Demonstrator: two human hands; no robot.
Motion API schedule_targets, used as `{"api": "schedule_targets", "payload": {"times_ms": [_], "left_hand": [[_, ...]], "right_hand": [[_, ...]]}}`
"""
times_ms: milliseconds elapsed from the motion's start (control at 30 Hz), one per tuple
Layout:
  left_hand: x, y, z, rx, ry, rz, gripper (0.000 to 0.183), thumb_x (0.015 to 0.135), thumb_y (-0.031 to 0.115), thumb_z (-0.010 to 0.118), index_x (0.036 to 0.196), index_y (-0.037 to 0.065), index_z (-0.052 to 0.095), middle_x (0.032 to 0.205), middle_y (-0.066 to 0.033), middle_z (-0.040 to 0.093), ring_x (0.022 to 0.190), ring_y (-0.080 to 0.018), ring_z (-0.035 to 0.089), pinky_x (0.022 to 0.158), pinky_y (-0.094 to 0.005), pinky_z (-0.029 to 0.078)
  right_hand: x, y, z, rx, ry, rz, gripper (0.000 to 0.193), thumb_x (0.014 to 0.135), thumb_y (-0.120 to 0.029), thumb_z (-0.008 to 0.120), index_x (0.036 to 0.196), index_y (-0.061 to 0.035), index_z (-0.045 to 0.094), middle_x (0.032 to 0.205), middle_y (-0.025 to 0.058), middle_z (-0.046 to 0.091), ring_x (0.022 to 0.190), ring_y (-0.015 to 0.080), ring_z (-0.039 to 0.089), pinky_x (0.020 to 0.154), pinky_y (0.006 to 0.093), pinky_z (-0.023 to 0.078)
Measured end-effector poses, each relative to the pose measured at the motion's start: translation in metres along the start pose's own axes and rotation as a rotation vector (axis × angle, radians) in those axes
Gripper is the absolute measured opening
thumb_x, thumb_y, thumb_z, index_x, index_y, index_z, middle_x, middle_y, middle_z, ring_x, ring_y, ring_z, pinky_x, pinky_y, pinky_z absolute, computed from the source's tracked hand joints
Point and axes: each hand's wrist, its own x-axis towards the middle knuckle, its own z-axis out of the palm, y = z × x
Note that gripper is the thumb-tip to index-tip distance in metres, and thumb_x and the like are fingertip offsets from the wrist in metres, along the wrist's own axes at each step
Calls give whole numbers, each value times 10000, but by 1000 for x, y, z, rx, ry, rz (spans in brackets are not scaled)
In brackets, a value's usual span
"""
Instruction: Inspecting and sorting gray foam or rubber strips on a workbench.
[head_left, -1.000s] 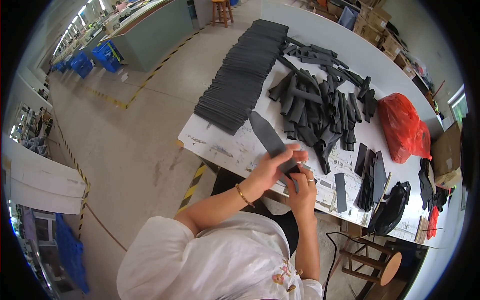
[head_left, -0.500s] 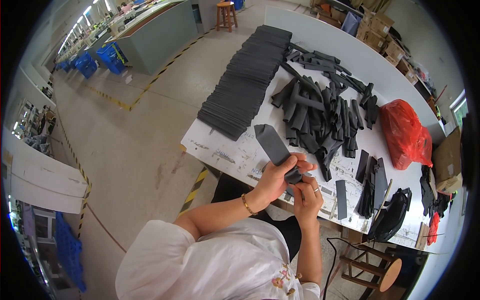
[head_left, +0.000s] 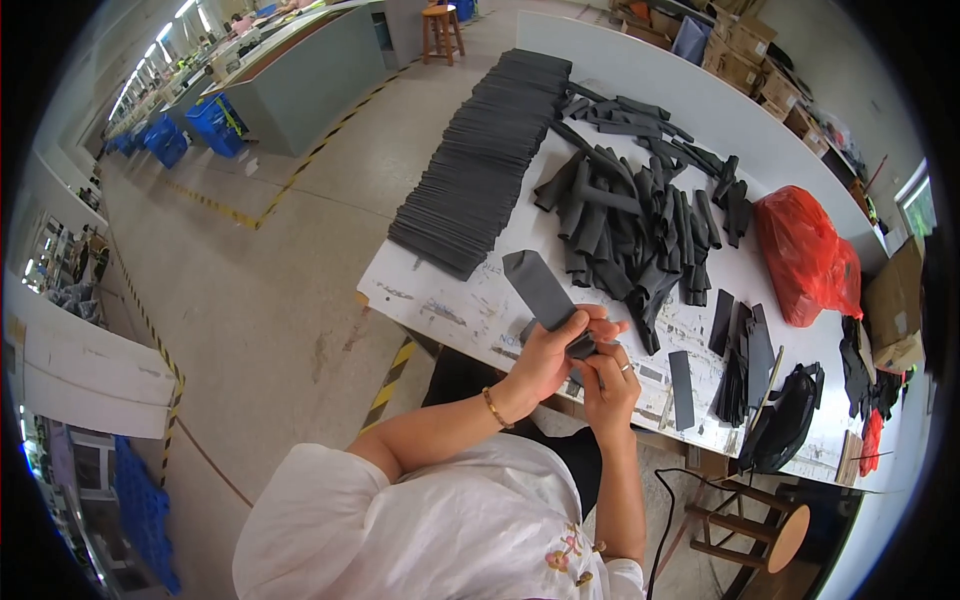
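Note:
A dark grey fabric strip [head_left: 540, 287] with a pointed far end is held up over the table's near edge. My left hand [head_left: 548, 358] wraps round its lower part, thumb on top. At the lower end of the strip, my right hand [head_left: 610, 388] pinches with closed fingers, close against the left fingertips. What lies right between the two hands is partly hidden. Beyond them on the white table [head_left: 440, 305] spreads a loose heap of dark rolled fabric pieces [head_left: 640, 215]. A long, tightly lined row of dark strips [head_left: 480, 160] stands at the far left.
To the right lie a flat grey strip [head_left: 682, 390], a bundle of dark strips [head_left: 735, 365], a black bag [head_left: 785, 420] and a red plastic bag [head_left: 805, 255]. A low white panel [head_left: 690, 95] edges the table's far side. A wooden stool [head_left: 785, 538] stands below right.
My right fingers have shifted slightly at the strip's lower end. The left hand keeps its grip. The whole view has moved a little.

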Motion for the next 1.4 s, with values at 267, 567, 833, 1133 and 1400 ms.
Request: {"api": "schedule_targets", "payload": {"times_ms": [267, 567, 833, 1133, 1400], "left_hand": [[11, 8, 5, 50, -21, -86, 433, 1016, 361, 453, 1259, 9, 521, 1284, -190, 582, 1196, -291, 561, 1058, -429, 419], [16, 16, 5, -47, -278, 44, 330, 995, 250, 519, 1218, 16, 584, 1201, -171, 640, 1281, -360, 491, 1142, -471, 318], [17, 14, -3, -205, -227, -126, 318, 996, 278, 517, 1183, 35, 599, 1124, -149, 675, 1256, -355, 517, 1108, -470, 363], [24, 8, -11, -83, -92, -102, 303, 997, 292, 517, 1122, 29, 603, 1035, -140, 688, 1203, -361, 559, 1047, -464, 429], [23, 15, -16, -87, -174, -86, 294, 999, 258, 514, 1123, 8, 608, 1062, -161, 686, 1211, -351, 556, 1059, -462, 415]], "right_hand": [[0, -3, 16, 511, 191, 478, 148, 843, -57, 717, 901, -2, 592, 1038, 36, 560, 922, 123, 539, 809, 250, 441], [6, -32, -9, 810, 314, 754, 273, 904, -130, 671, 1114, 10, 567, 1095, 72, 586, 884, 123, 580, 791, 270, 508], [-12, -13, 9, 1050, 377, 699, 119, 924, -117, 660, 939, 0, 644, 823, 7, 630, 799, 81, 564, 727, 236, 448], [-12, -11, 9, 800, 229, 811, 239, 857, -63, 730, 1015, 21, 572, 744, 26, 599, 674, 108, 609, 645, 225, 485], [1, -6, -2, 769, 223, 821, 172, 897, -123, 697, 989, 5, 630, 787, 5, 619, 691, 78, 566, 643, 230, 472]]}}
